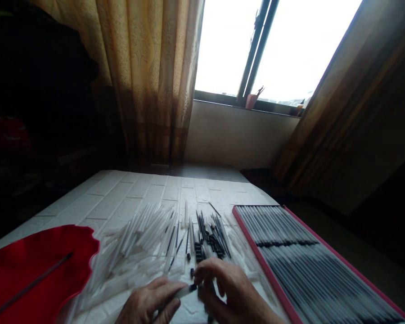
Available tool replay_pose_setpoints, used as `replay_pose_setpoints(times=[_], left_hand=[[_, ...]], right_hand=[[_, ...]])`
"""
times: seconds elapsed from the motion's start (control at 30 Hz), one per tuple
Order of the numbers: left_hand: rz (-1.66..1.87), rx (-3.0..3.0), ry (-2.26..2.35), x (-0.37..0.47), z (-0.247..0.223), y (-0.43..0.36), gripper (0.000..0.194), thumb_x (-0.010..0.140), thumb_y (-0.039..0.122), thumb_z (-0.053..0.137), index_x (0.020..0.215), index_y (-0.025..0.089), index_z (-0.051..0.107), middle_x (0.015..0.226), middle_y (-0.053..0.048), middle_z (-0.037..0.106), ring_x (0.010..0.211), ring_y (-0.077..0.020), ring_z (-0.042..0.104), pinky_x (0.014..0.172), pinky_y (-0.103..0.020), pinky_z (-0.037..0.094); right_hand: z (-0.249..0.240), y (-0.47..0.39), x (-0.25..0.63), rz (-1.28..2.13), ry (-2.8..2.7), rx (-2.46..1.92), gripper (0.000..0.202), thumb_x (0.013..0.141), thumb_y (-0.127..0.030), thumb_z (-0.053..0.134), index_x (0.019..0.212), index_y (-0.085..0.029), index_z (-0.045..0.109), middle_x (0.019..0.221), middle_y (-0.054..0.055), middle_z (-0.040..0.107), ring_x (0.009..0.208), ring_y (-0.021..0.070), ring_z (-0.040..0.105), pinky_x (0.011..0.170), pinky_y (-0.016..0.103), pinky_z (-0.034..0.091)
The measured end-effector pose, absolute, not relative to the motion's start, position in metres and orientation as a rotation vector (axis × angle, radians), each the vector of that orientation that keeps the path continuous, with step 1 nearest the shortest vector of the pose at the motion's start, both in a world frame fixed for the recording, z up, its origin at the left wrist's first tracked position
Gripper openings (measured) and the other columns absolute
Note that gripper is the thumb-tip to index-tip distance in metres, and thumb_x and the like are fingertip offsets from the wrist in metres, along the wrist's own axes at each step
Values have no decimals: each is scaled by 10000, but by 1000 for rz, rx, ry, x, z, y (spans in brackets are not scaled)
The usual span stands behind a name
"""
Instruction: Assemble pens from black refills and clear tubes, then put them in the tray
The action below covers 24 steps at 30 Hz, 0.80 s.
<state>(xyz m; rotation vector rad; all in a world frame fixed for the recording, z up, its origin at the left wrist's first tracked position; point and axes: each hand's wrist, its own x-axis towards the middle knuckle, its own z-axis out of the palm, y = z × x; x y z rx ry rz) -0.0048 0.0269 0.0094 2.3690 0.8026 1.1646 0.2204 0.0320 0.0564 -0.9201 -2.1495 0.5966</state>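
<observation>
My left hand (151, 299) is closed around a short whitish, see-through plastic tube (182, 292), which points right. At the tube's right end sits a small black cap (192, 287). My right hand (229, 288) is curled, its thumb and fingertips pinched at that cap; blur hides the exact contact. Just beyond the fingers lie another loose black cap (192, 272) and a pile of black caps and thin dark rods (212, 234). Many clear plastic tubes (131, 243) are strewn beyond and left of my left hand.
A red tray with a wavy rim (84, 229) stands at the left, one long thin rod (30, 285) lying in it. At the right, a pink-edged box (256, 252) holds rows of filled tubes. The white brick-patterned table (168, 191) reaches toward the window.
</observation>
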Motion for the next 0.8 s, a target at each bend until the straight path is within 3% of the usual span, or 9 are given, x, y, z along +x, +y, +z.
replay_pose_setpoints(times=[0.23, 0.5, 0.8], left_hand=[[1202, 2390, 859, -2, 12, 26, 237, 1013, 350, 455, 1134, 266, 641, 777, 2, 709, 682, -127, 713, 665, -154, 561], [1178, 2463, 879, 0, 17, 21, 258, 1034, 335, 400, 1138, 247, 619, 809, -13, 728, 688, -130, 727, 652, -150, 555], [1154, 2532, 769, 1, 12, 25, 257, 1022, 282, 396, 1147, 228, 613, 770, -20, 710, 638, -133, 718, 600, -145, 555]], right_hand=[[47, 33, 218, 549, -2204, -909, 117, 784, -109, 514, 811, -199, 584, 695, 8, 658, 610, 118, 621, 583, 186, 439], [48, 31, 216, 459, -2250, -973, 62, 786, -161, 529, 737, -197, 541, 609, 1, 625, 532, 114, 577, 524, 185, 373], [34, 30, 212, 241, -2375, -1083, 299, 860, -228, 500, 563, -188, 499, 482, 7, 594, 446, 111, 566, 472, 228, 263]])
